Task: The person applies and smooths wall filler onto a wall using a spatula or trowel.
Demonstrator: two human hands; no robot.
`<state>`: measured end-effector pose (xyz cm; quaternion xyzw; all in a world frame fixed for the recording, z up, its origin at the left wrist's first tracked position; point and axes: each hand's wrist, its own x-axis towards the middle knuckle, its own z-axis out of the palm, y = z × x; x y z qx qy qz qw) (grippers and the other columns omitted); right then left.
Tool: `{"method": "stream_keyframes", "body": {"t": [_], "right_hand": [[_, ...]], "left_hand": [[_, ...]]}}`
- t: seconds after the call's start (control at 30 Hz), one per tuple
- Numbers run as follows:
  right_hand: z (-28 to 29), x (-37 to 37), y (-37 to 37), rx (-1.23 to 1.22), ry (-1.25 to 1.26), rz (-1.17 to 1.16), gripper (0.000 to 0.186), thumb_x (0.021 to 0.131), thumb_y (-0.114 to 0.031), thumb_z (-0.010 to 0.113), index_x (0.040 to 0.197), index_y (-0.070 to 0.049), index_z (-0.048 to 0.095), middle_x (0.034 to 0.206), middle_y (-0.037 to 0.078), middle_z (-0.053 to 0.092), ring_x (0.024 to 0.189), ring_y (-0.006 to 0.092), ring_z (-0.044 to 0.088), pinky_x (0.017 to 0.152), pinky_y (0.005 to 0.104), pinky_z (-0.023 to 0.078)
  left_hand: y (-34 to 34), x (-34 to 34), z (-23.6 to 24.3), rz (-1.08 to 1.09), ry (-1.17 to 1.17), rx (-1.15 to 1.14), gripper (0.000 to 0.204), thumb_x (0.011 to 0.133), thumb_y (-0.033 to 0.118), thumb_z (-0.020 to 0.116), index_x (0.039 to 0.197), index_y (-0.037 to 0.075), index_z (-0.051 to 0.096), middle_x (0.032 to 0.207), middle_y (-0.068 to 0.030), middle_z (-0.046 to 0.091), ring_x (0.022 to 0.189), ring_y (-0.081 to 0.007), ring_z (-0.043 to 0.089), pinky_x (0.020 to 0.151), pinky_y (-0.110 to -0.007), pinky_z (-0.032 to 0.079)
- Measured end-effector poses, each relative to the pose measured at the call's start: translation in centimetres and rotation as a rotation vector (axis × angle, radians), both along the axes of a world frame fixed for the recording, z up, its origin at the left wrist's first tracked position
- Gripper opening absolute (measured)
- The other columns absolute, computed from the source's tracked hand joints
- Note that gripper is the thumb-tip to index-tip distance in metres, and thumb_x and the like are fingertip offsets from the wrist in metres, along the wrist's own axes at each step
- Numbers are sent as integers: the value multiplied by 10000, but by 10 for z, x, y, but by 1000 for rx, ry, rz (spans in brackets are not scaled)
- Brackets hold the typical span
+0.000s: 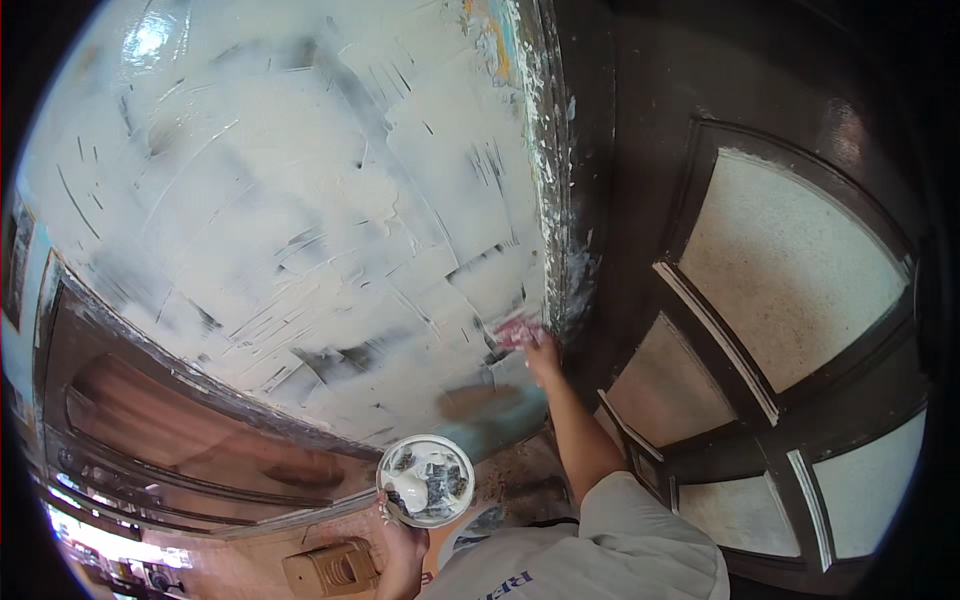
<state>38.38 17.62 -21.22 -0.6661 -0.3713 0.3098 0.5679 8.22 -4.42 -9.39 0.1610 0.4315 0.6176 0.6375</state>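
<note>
My left hand [402, 540] grips a round white tub [470, 483] by its side and underside. White putty-like paste [410, 492] lies in it, with dark smears around the inside. Higher up, my right hand [542, 355] is closed around a small reddish-pink spreader [514, 333] smeared with white. The spreader is against the wall [300, 200], close to its right edge. Uneven white paste coats this wall, with streaks of darker grey showing through. The spreader's working edge is too small to make out clearly.
A dark door [640, 200] with pale panels stands to the right. A dark frame with a reddish-brown panel [180, 410] runs along the lower left. Below, a brown moulded plastic-looking object [330, 570] sits on the tiled floor [250, 555].
</note>
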Motion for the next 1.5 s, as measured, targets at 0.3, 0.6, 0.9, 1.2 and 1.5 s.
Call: {"method": "stream_keyframes", "body": {"t": [0.3,0.6,0.9,1.2,1.5], "right_hand": [[-83,9,-75,-25,650,249,248,920,-224,513,1137,-106,496,863,17,580,551,124,570,465,267,479],[80,8,-30,420,240,265,274,898,-124,528,1137,4,491,1050,68,561,946,123,502,840,280,408],[184,-20,5,588,116,208,237,864,-116,571,1067,1,534,901,85,611,783,128,550,703,287,452],[-10,-2,-11,95,451,184,258,907,-174,523,1141,-76,476,896,49,558,651,126,563,507,276,487],[-45,12,-63,31,638,232,260,934,-226,506,1149,-91,450,883,47,572,667,133,586,536,278,497]], "left_hand": [[5,-1,-14,13,-105,27,492,914,385,398,1278,54,411,1262,-106,491,1168,-270,459,1005,-403,354],[13,13,-8,8,-76,3,528,880,412,421,1267,52,427,1272,-106,482,1165,-278,455,990,-416,363],[15,26,3,-2,-102,27,514,888,387,400,1266,39,419,1263,-112,488,1157,-273,465,991,-400,361],[13,28,-10,-2,-91,26,503,887,399,423,1259,61,437,1245,-96,509,1139,-260,482,971,-398,385],[13,29,-15,-4,-96,15,501,890,397,415,1258,58,436,1255,-98,499,1155,-264,471,976,-402,385]]}}
